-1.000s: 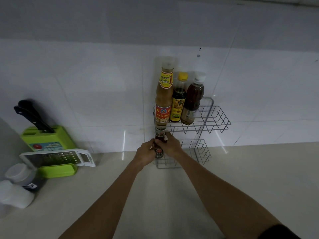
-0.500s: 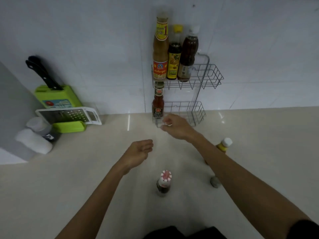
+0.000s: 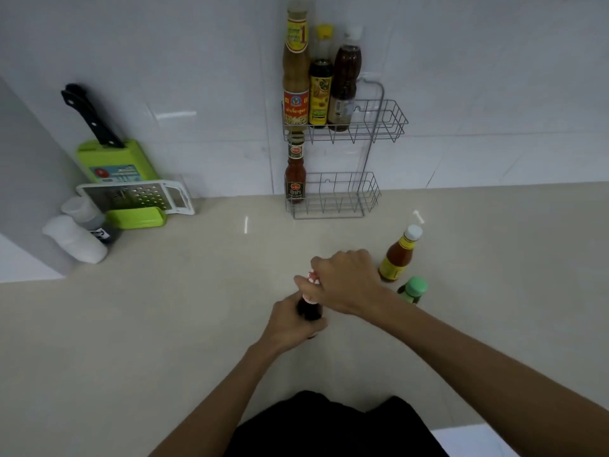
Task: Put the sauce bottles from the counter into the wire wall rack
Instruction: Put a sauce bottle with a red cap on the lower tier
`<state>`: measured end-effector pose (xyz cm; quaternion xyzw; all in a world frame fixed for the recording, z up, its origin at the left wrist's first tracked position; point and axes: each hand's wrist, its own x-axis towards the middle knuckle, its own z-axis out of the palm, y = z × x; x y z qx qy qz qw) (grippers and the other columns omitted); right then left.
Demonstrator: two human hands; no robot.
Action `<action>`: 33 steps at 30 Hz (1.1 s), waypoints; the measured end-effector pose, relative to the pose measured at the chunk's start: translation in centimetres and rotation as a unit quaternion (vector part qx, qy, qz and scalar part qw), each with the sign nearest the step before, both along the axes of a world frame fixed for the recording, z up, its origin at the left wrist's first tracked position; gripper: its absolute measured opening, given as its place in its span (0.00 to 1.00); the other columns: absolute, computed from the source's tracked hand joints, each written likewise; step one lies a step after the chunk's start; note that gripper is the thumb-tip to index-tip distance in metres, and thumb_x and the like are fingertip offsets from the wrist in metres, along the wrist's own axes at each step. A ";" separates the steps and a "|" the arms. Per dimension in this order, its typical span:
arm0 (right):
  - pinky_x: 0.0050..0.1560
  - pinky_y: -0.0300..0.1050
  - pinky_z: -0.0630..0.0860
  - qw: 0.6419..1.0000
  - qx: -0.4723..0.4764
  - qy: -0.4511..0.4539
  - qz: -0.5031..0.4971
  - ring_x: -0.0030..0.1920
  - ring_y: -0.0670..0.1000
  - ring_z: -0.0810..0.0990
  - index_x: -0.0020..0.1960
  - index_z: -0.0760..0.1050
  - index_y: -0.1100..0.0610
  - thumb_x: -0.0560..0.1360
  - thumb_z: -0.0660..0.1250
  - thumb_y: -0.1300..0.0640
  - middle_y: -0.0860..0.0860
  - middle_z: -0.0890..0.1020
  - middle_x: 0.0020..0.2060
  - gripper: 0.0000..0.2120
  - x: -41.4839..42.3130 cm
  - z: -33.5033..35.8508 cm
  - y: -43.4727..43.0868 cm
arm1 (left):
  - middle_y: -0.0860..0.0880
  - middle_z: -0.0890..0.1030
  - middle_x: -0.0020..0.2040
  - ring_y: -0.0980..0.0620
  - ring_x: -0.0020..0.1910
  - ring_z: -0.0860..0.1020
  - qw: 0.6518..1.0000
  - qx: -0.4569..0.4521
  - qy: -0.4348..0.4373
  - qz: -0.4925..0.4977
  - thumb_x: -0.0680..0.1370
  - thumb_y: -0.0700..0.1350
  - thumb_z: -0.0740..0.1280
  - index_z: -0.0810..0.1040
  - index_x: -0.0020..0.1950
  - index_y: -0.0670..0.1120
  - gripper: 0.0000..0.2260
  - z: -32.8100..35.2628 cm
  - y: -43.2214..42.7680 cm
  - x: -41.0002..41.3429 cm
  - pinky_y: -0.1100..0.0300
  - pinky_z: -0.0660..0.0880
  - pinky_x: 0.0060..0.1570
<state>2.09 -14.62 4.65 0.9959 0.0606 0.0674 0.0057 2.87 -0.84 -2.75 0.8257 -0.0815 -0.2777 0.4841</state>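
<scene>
A two-tier wire wall rack [image 3: 385, 122] hangs on the white tiles. Its upper basket holds three bottles: a tall tan one [image 3: 296, 70], a yellow-labelled dark one [image 3: 319, 94] and a brown one [image 3: 343, 80]. A small red chilli sauce bottle [image 3: 295, 173] stands at the left of the lower basket [image 3: 342, 199]. On the counter, a dark bottle with a red-and-white cap [image 3: 309, 310] stands upright. My left hand [image 3: 291, 319] grips its body and my right hand [image 3: 346, 280] is closed over its cap. An orange sauce bottle [image 3: 397, 255] and a green-capped bottle [image 3: 413, 289] stand just right of my right hand.
At the far left stand a green knife block with a black-handled knife [image 3: 112, 153], a white grater [image 3: 138, 196] leaning on it, and two pale containers [image 3: 77, 232]. A grey panel runs along the left edge. The beige counter [image 3: 164, 308] stretches around the bottles.
A second ago both hands were at the lower basket setting the red bottle in. They then drew back to the counter and closed on the dark bottle with the red-and-white cap.
</scene>
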 end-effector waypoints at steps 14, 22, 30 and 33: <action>0.26 0.43 0.60 0.967 0.144 -0.209 0.010 0.24 0.52 0.67 0.28 0.62 0.54 0.74 0.55 0.51 0.47 0.68 0.21 0.17 1.4 7.1 -4.7 | 0.50 0.80 0.32 0.50 0.31 0.77 0.960 0.029 -0.279 0.018 0.67 0.50 0.72 0.78 0.40 0.50 0.07 8.8 -2.4 2.1 0.59 0.75 0.33; 0.38 0.47 0.70 0.979 0.199 -0.004 -0.041 0.34 0.53 0.75 0.31 0.70 0.52 0.80 0.48 0.37 0.49 0.75 0.28 0.28 2.6 9.0 -5.5 | 0.47 0.80 0.30 0.44 0.31 0.80 0.988 0.024 -0.086 -0.130 0.65 0.43 0.73 0.75 0.35 0.49 0.07 11.6 -1.5 5.2 0.57 0.77 0.35; 0.27 0.43 0.60 0.962 0.069 -0.243 0.104 0.23 0.51 0.64 0.30 0.66 0.53 0.80 0.53 0.48 0.44 0.66 0.25 0.20 3.5 10.5 -5.2 | 0.41 0.77 0.30 0.44 0.30 0.75 0.968 -0.096 0.043 -0.226 0.68 0.35 0.73 0.75 0.39 0.39 0.07 13.2 -1.3 6.3 0.51 0.76 0.41; 0.28 0.42 0.58 0.966 0.034 -0.250 0.055 0.21 0.52 0.64 0.29 0.61 0.53 0.78 0.55 0.50 0.46 0.67 0.22 0.19 4.0 9.8 -5.3 | 0.45 0.80 0.31 0.45 0.30 0.79 0.987 -0.065 -0.016 -0.146 0.66 0.38 0.74 0.76 0.37 0.44 0.07 12.0 -2.1 6.1 0.49 0.80 0.41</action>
